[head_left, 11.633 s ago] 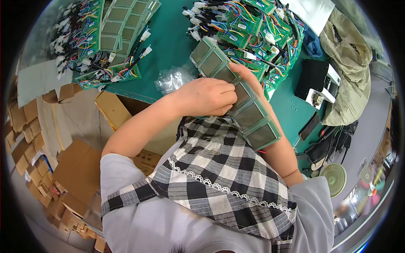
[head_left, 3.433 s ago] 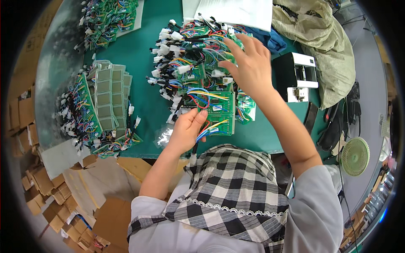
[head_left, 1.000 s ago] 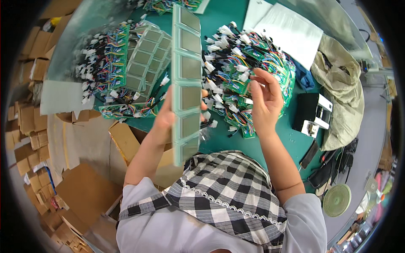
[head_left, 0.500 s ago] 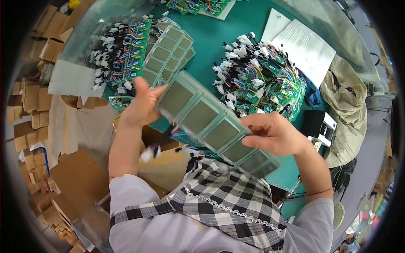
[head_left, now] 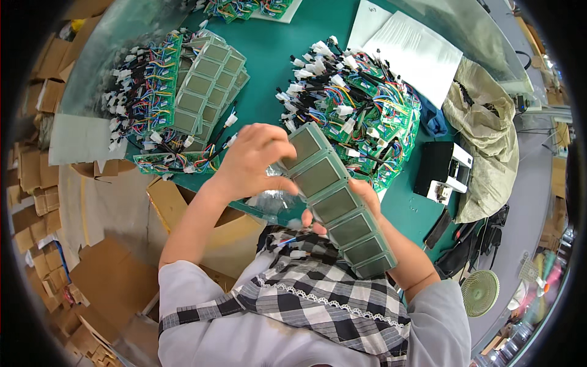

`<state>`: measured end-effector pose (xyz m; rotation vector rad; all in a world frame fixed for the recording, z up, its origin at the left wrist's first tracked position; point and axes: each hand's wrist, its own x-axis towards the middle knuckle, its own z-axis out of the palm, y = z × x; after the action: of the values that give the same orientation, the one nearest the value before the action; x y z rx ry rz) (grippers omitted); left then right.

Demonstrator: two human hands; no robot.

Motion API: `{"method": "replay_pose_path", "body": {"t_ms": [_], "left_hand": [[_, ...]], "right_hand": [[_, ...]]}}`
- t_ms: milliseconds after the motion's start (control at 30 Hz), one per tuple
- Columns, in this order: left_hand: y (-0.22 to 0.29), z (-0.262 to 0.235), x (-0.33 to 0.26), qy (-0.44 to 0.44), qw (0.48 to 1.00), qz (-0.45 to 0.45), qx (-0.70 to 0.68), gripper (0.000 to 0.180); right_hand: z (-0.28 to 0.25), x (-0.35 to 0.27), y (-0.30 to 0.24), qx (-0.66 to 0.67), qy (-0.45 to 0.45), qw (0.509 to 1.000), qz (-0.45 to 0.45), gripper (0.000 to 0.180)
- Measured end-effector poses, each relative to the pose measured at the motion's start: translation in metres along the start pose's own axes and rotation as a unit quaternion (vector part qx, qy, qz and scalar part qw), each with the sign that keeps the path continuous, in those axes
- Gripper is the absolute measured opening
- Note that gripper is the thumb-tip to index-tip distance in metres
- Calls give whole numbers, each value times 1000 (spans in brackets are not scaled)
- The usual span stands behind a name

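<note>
Green wired boards (head_left: 380, 131) heaped beyond; right hand (head_left: 369, 198) grips panel strip (head_left: 334, 205), left hand (head_left: 249, 162) spread.

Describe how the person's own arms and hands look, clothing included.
Plain, loose, elbow-length light-grey fabric sleeves leave the forearms bare. The left hand and the partly hidden right hand are ungloved; no watch or bracelet shows.

A pale grey short-sleeved cloth top (head_left: 437, 315) shows around a black-and-white checked fabric apron (head_left: 361, 330) with a scalloped white lace band (head_left: 330, 300).
</note>
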<state>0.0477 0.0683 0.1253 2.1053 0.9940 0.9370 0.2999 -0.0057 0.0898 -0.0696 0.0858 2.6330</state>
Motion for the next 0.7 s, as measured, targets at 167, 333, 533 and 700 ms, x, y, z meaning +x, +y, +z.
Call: {"method": "replay_pose_path", "body": {"t_ms": [167,333,533,700], "left_hand": [[-13,-7,14,-171,978,97,74,45],[-22,-7,14,-231,968,69,67,43],[-24,-8,7,-248,968,19,33,39],[-15,-7,-5,-220,975,-28,5,23]], "right_hand": [[4,-2,1,-71,107,991,-38,73],[6,-1,3,-93,138,986,-22,75],[5,4,4,-84,139,986,-25,75],[6,2,2,-98,163,981,-32,76]]}}
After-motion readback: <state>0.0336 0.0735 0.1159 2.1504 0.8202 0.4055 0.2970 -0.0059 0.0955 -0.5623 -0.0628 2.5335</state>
